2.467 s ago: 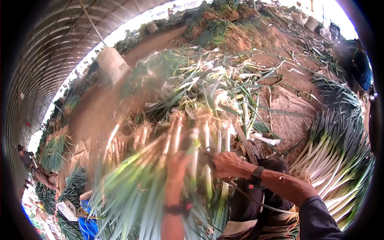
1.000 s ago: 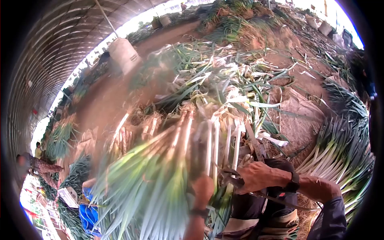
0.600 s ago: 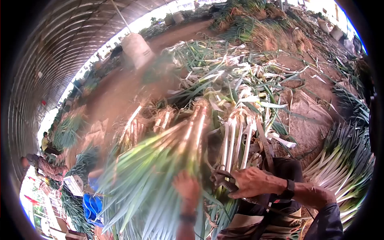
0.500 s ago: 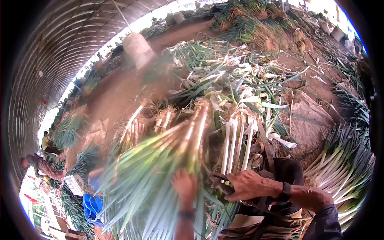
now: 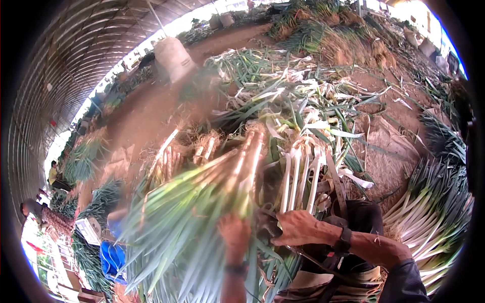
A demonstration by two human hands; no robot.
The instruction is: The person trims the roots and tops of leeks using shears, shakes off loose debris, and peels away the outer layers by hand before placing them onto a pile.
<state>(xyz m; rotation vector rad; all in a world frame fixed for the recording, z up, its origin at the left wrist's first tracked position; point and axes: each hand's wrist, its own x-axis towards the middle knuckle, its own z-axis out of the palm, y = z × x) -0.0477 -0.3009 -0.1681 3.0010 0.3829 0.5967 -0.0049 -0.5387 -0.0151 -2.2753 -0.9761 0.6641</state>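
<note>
My left hand (image 5: 235, 236), blurred, is closed on the leafy part of a bunch of green onions (image 5: 172, 222). Their green leaves fan out down and to the left, and their brown, rooty ends (image 5: 250, 151) point away from me. Beside it, my right hand (image 5: 305, 228), a dark band at its wrist, is closed around a dark object whose kind I cannot make out. Just beyond that hand lie peeled white green onion stalks (image 5: 298, 177), roots facing away. Further unpeeled stalks (image 5: 169, 160) rest to the left.
Stripped leaves and peelings (image 5: 303, 91) are heaped ahead. Cleaned green onions (image 5: 429, 212) lie in a pile at the right, near a brown sack (image 5: 389, 149). A white sack (image 5: 173, 58) stands at the back left. Other people (image 5: 43, 214) are at the far left, near a blue bag (image 5: 112, 260).
My right hand has shifted slightly left and up with the dark object, closer to my left hand. My left hand stays at the leaves. A person at the far left has changed posture.
</note>
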